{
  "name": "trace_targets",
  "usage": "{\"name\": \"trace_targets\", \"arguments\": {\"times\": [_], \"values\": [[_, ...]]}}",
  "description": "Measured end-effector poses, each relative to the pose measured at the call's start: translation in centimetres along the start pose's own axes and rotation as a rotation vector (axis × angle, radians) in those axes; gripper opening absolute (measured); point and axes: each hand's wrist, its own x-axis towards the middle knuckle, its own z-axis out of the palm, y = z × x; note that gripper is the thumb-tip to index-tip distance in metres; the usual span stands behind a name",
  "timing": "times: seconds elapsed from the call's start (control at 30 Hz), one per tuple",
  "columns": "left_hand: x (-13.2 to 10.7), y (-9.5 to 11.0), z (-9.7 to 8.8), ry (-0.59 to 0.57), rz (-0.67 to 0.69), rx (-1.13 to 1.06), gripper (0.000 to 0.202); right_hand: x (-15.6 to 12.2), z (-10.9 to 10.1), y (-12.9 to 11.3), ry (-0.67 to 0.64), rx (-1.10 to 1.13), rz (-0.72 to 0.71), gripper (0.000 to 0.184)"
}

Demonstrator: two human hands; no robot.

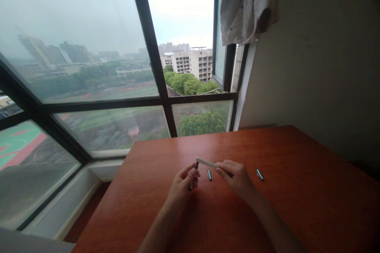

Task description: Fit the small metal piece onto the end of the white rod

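Before me, above the wooden table, my left hand [184, 179] is closed around a slim, dark, pen-like piece [196, 164], held nearly upright with its top end showing. Between the fingertips of my right hand [236, 174] is a thin white stick [206, 162], tilted slightly and pointing left. Its far end meets the top of the dark piece; whether the two are joined, I cannot tell. Just behind and between my hands lies a small dark-green pen cap [209, 174]. A similar cap [260, 174] rests to the right of my right hand.
The reddish-brown table [166, 152] stretches under both arms and up to the window. Dark window frames [103, 105] border it at the back and left, with one sash open. A light cloth garment [249, 5] hangs at the upper right beside a plain wall [314, 67].
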Motion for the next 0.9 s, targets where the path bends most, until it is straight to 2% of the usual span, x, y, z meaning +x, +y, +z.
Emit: {"name": "trace_targets", "arguments": {"times": [0.17,0.47,0.73,0.9], "values": [[-0.5,0.1,0.6,-0.033,-0.056,-0.025,0.045,-0.1,0.0,0.0,-0.006,-0.078,-0.005,0.034],[-0.5,1.4,0.2,-0.005,-0.076,-0.08,0.046,-0.1,-1.2,0.9,0.031,-0.164,0.007,0.029],[-0.5,0.8,0.4,-0.044,-0.07,0.063,0.048,-0.2,-0.7,0.4,0.003,-0.17,0.0,0.027],[-0.5,0.9,0.4,-0.037,-0.071,0.026,0.047,-0.1,-1.0,0.3,0.005,-0.154,0.009,0.029]]}}
